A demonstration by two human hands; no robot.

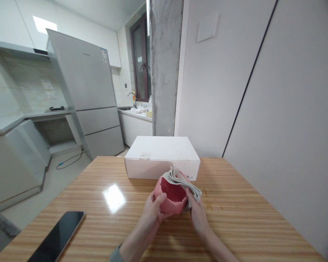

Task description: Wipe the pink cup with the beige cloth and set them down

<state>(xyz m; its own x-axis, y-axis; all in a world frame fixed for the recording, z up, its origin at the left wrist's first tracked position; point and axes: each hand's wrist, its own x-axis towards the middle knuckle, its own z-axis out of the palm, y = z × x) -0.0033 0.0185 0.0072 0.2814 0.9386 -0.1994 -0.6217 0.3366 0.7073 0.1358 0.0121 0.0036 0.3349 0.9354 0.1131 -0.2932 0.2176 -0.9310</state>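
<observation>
Head view, nearest first: two hands, the person's own, work just above a wooden table [235, 207]. The left hand [153, 213] is curled partway closed around the outside of one pink faceted bowl [171, 203], gripping it with the thumb on the near side. The right hand [198, 214] is pinched almost closed on one folded grey cloth [184, 182], which lies over the bowl's far rim and touches its red inside. The bowl is held between the hands, just above the tabletop.

Left of the left hand lies one black phone [57, 236], face up, with no readable writing. Straight ahead of the hands, almost touching the cloth, sits one white box [161, 156] with a small pale label [144, 155] on its lid (the dark print on its front is too small to read). Farther ahead and left of the hands stands one grey fridge [84, 83], its badge and sticker [104, 54] also unreadable. Beyond the box rises a rough concrete pillar [165, 65], with one tap [132, 98] just left of it.
</observation>
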